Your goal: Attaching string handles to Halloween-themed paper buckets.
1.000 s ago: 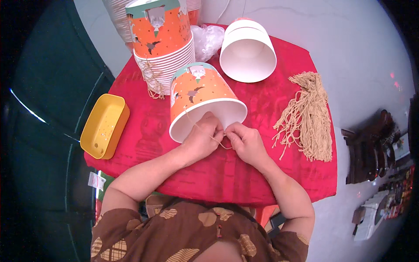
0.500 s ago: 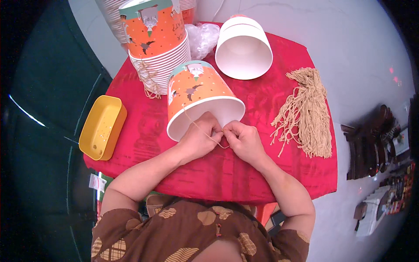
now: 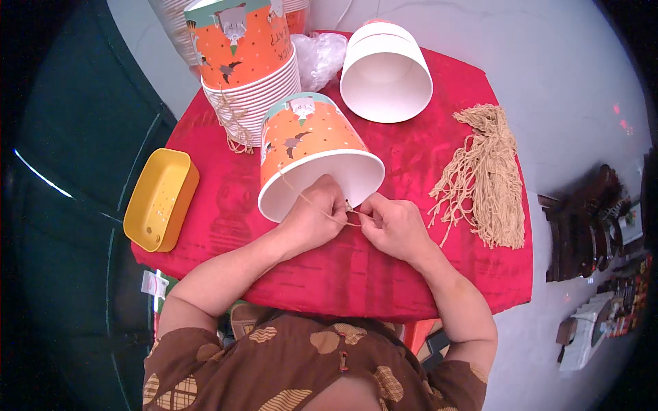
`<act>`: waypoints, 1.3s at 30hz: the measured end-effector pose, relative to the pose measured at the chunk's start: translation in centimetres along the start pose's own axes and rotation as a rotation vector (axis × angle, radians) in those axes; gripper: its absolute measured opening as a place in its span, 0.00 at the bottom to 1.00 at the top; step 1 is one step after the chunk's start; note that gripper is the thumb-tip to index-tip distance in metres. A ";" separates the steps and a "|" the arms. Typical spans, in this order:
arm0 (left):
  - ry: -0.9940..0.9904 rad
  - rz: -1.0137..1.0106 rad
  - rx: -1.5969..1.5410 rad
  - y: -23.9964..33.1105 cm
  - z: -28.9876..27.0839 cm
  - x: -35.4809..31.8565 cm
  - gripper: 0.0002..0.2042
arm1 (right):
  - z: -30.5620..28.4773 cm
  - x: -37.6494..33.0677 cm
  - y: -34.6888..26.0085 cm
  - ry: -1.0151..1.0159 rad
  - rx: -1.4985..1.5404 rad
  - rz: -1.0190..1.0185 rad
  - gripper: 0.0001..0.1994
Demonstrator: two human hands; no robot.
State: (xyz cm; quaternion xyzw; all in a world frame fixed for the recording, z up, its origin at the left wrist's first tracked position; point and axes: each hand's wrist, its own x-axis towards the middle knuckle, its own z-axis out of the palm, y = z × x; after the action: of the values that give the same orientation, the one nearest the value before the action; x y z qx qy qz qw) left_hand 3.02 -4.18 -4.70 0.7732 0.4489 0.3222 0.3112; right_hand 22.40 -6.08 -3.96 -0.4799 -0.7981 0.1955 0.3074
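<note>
One tapered bucket [image 3: 315, 140], card-like, orange with teal band and bat motif, white rolled rim; tilted mid-bench [image 3: 329, 291], mouth to the near side. One thin tan cord [image 3: 295, 190], twine-like, running from the bucket's left wall to the right hand [image 3: 394, 222], its grip pinched on it. Left hand [image 3: 315, 212]: fingers curled at the mouth; I cannot tell what its grip holds. Far left: ribbed bucket stack [image 3: 264, 103], dark lettering above. Right: fringed cord bundle [image 3: 495, 188].

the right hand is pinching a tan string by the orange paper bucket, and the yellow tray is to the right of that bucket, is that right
The side is wrong: the head view shows the yellow tray to the left of the orange paper bucket. The right hand is pinching a tan string by it.
</note>
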 end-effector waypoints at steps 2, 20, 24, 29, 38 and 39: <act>-0.001 -0.009 -0.007 0.1 0.0 0.0 0.05 | 0.4 -0.1 0.6 0.000 -0.029 -0.023 0.04; -0.016 -0.022 0.042 0.7 -0.3 0.2 0.05 | 0.2 -0.2 0.7 -0.063 -0.083 0.048 0.03; -0.031 -0.066 0.043 0.7 -0.3 0.3 0.05 | 0.0 -0.1 0.6 -0.091 -0.056 0.051 0.04; -0.048 -0.103 0.082 0.9 -0.2 0.6 0.05 | -0.2 -0.1 0.9 -0.108 -0.015 0.035 0.04; 0.032 -0.040 0.167 0.1 0.4 0.7 0.05 | -0.9 0.2 0.9 -0.152 0.017 0.009 0.04; 0.028 -0.052 0.144 0.1 0.5 0.7 0.05 | -1.0 0.2 0.9 -0.148 0.012 0.000 0.04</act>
State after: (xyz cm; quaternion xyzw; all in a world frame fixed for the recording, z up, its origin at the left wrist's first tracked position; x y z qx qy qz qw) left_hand 3.72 -3.66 -4.71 0.7770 0.4954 0.2916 0.2566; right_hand 23.61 -5.47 -3.75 -0.4624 -0.8173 0.2353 0.2506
